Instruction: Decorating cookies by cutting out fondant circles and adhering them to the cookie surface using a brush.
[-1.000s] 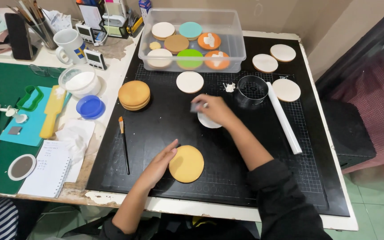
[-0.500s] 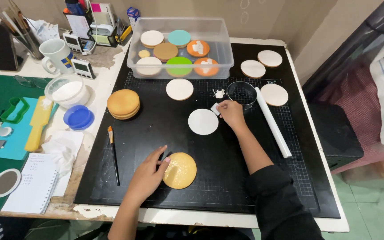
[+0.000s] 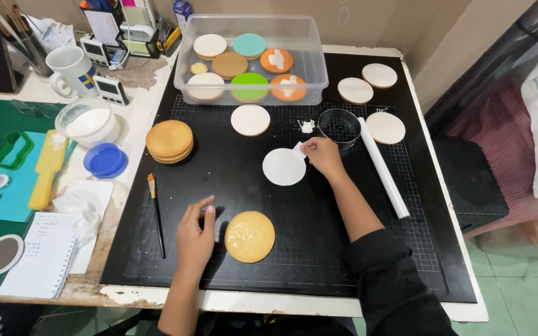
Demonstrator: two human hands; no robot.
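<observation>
Near the table's [image 3: 443, 292] front edge, the left hand [image 3: 195, 236] rests released just beside a glazed tan cookie [image 3: 250, 236]. Farther in, the right hand [image 3: 322, 154] pinches the white icing disc [image 3: 283, 167] lying mid-mat, near the ring cutter [image 3: 339, 126].

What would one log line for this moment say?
right hand: pinching edge of white disc | left hand: on mat, beside glazed cookie | ring cutter: behind right hand
</observation>
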